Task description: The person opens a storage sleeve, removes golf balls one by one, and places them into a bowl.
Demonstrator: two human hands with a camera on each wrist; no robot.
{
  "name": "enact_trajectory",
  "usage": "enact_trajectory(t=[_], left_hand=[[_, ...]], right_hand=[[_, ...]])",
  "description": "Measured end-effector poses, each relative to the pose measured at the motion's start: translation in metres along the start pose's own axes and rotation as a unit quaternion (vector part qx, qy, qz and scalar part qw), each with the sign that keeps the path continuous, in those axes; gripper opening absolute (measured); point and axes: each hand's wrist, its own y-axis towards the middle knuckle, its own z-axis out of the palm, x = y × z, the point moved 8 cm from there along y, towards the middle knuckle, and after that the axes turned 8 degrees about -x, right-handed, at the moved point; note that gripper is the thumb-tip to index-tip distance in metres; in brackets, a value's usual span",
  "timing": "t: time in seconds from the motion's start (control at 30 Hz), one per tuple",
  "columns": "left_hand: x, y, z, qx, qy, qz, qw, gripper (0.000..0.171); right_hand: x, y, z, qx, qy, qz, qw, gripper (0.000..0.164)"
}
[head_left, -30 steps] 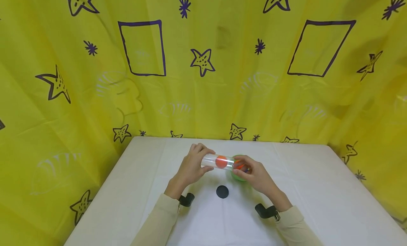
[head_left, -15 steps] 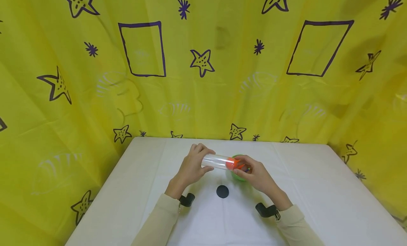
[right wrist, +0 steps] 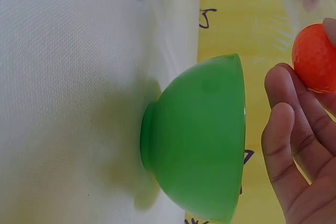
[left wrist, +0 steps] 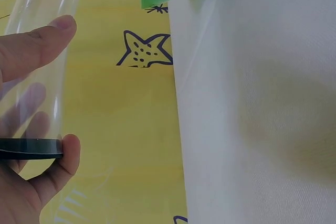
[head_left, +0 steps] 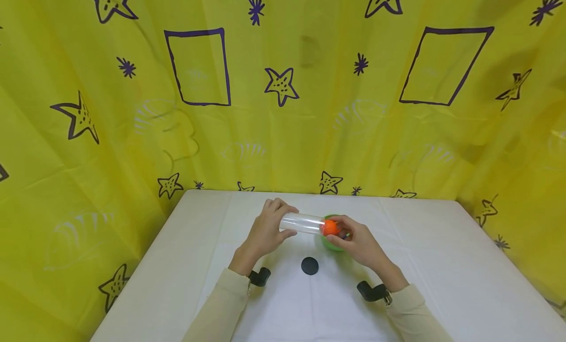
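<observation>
My left hand (head_left: 264, 230) grips a clear plastic tube (head_left: 302, 223), which lies nearly level above the table with its mouth towards the right. A black cap (left wrist: 31, 149) closes the tube's far end, inside the left palm. At the mouth sits an orange dimpled golf ball (head_left: 329, 227), partly out of the tube. My right hand (head_left: 361, 242) pinches this ball between thumb and fingers. Below the right hand a green bowl (right wrist: 202, 135) stands upright on the table; its inside is mostly hidden by the hand in the head view.
A round black lid (head_left: 309, 266) lies on the white-covered table (head_left: 212, 293), nearer the body than the bowl. A yellow curtain (head_left: 283, 135) with stars hangs behind the table and at its sides. Each wrist carries a black camera mount (head_left: 371, 292).
The orange ball has slid rightwards along the tube, from inside it to its mouth, and is now between my right fingers. Both hands and the tube have hardly moved.
</observation>
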Motion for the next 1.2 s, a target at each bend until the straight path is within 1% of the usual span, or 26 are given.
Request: enact_trajectory(t=[0.13,0.43,0.67,1.0,1.2], left_hand=[[0.0,0.0,0.0,-0.001,-0.004,-0.002,1.0,0.048],[0.001,0.0,-0.003,-0.008,-0.007,-0.005,0.9999,0.048],[0.002,0.001,-0.005,-0.01,-0.011,-0.01,0.9998,0.048],[0.005,0.001,-0.003,-0.003,-0.013,-0.026,0.9996,0.048],[0.005,0.0,-0.002,0.007,-0.02,-0.039,0.999,0.051]], right_hand=[[-0.001,0.0,-0.002,-0.013,-0.005,-0.003,1.0,0.04],[-0.005,0.001,-0.01,-0.048,-0.024,0.008,0.999,0.038],[-0.006,0.002,-0.017,-0.058,-0.024,0.016,0.998,0.039],[-0.017,0.004,-0.03,-0.073,-0.039,0.046,0.995,0.04],[-0.028,0.004,-0.038,-0.076,-0.061,0.072,0.993,0.045]])
